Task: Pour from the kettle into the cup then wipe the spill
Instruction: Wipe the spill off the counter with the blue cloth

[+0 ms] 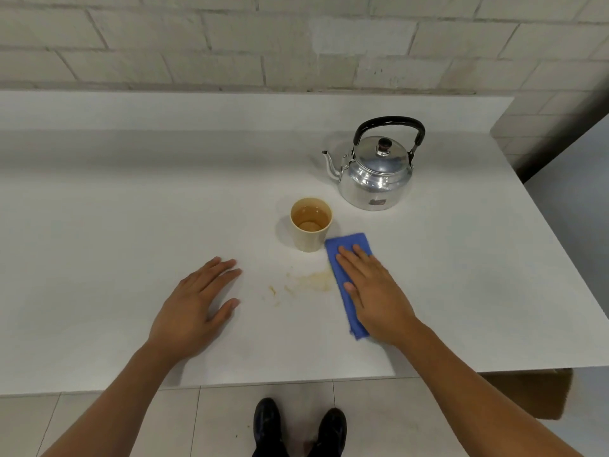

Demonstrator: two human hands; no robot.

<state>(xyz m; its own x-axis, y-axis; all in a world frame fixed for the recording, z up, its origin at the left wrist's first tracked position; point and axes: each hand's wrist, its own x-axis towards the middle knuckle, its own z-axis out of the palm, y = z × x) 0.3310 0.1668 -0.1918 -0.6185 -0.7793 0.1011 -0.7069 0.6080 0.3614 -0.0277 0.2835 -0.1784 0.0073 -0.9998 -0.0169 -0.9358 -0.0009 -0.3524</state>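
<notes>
A shiny metal kettle (375, 174) with a black handle stands upright at the back right of the white table (131, 209), spout pointing left. In front of it a beige cup (310, 224) holds brownish liquid. A brown spill (313, 281) lies on the table below the cup, with small drops to its left. My right hand (374, 293) presses flat on a folded blue cloth (346, 255), just right of the spill. My left hand (194, 306) rests palm down on the table, fingers apart, holding nothing.
A pale brick wall (296, 41) runs behind the table. The table's right edge (560, 252) slants down beside the kettle. A cardboard box (534, 394) sits under the near right corner. My black shoes (298, 427) stand on the tiled floor.
</notes>
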